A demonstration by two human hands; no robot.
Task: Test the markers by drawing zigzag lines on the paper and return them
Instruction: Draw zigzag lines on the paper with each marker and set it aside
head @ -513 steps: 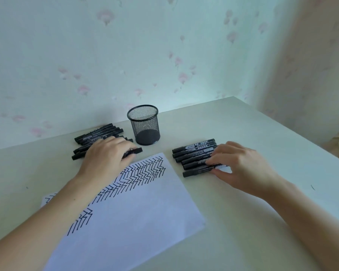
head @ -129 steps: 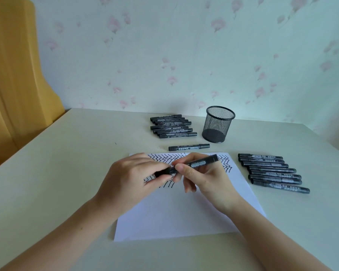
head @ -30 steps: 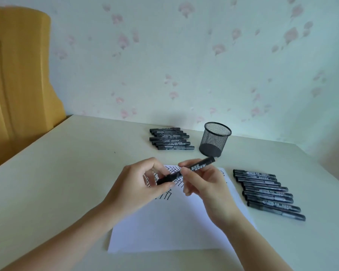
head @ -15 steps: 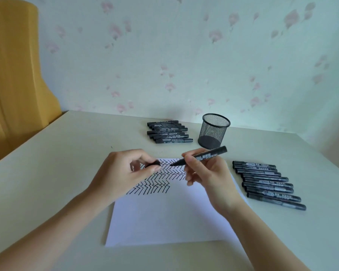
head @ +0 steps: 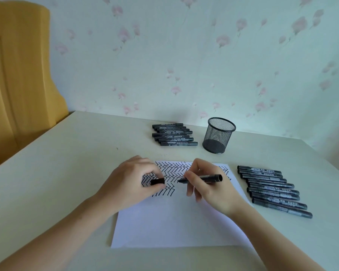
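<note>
Pinching black marker cap [head: 158, 181], left hand [head: 132, 184] fingers curled; right hand [head: 207, 184] fingers grip uncapped black marker [head: 202, 179] over zigzag-marked white paper [head: 174, 222].

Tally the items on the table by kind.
Markers: 17 (back row 8, right row 8, both approximate; held marker in right hand 1)
Loose cap: 1, in left hand
Mesh cup: 1
Paper sheet: 1
Total: 20

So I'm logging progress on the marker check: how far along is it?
Part way. Done: several rows of zigzags already fill the top of the paper. In hand: the right hand holds an uncapped marker over the paper, and the left hand pinches its cap. Left: drawing this line, recapping, returning it; which marker group is untested, I can't tell.
</note>
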